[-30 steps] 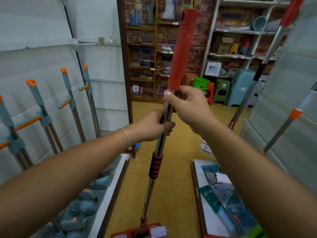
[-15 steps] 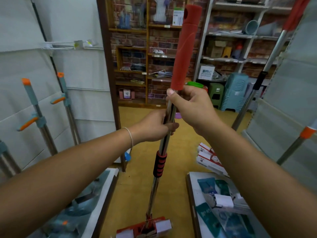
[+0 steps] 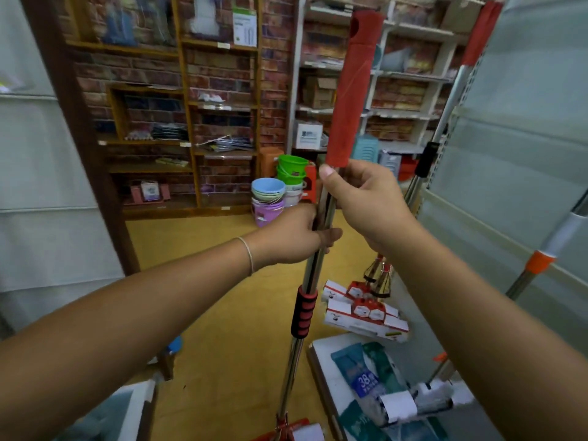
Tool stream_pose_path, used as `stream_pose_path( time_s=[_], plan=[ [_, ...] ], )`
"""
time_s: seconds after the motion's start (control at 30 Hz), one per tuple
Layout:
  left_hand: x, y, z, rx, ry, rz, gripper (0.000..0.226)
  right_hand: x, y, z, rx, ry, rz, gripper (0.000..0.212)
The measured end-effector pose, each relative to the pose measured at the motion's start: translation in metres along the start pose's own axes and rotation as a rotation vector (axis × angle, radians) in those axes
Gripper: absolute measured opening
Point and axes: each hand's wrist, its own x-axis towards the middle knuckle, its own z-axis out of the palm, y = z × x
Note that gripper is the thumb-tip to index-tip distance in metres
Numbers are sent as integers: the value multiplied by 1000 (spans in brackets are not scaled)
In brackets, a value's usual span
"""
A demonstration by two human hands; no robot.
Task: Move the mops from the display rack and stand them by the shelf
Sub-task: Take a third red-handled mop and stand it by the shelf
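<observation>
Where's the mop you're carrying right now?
Centre of the head view: the mop stands upright, left hand and right hand gripping its metal pole below the red handle, buckets behind.

Mop [image 3: 311,272] upright between both hands, left hand [image 3: 291,237] below right hand [image 3: 366,198] — stacked buckets [image 3: 270,198] behind

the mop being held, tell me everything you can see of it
The mop has a shiny metal pole, a long red foam-like handle sleeve on top, and a red-and-black ribbed grip lower down. It stands nearly upright, leaning slightly right. Its red head with a white label is cut off at the bottom edge. The right hand grips just below the sleeve, the left hand beneath.
</observation>
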Motion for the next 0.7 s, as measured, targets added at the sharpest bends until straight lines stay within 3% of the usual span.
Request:
stream_pose_path(
  time_s=[0.13, 0.43, 0.7],
  plan=[
    [48, -11, -9, -6, -50, 66, 24, 33, 11, -1, -37, 108, -2, 29],
    [132, -32, 6, -86, -119, 137, 25, 89, 50, -22, -127, 199, 42, 26],
    [213, -60, 36, -106, -182, 87, 25, 147, 102, -49, -167, 275, 1, 10]
  ],
)
